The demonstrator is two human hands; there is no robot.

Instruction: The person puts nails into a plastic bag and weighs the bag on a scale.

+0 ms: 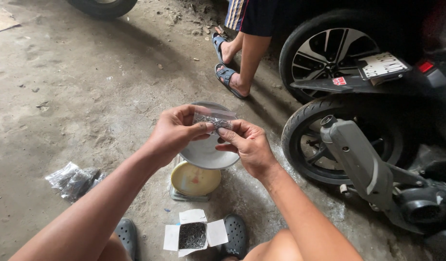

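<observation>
My left hand [172, 133] and my right hand [249, 145] together pinch a small clear plastic bag [213, 117] of tiny dark metal pieces, held just above the round grey pan [203, 154] of a small yellow-faced kitchen scale [194, 182]. On the concrete between my dark clogs lies an opened white paper box [194, 236] filled with the same small dark pieces. Both hands grip the bag's top edge with thumb and fingers.
A crumpled clear bag [73, 180] of dark pieces lies at the left. A scooter's rear wheel [329, 145] and grey exhaust [363, 164] stand close on the right. Another person's legs in blue sandals [232, 67] stand behind, beside a car wheel [329, 53].
</observation>
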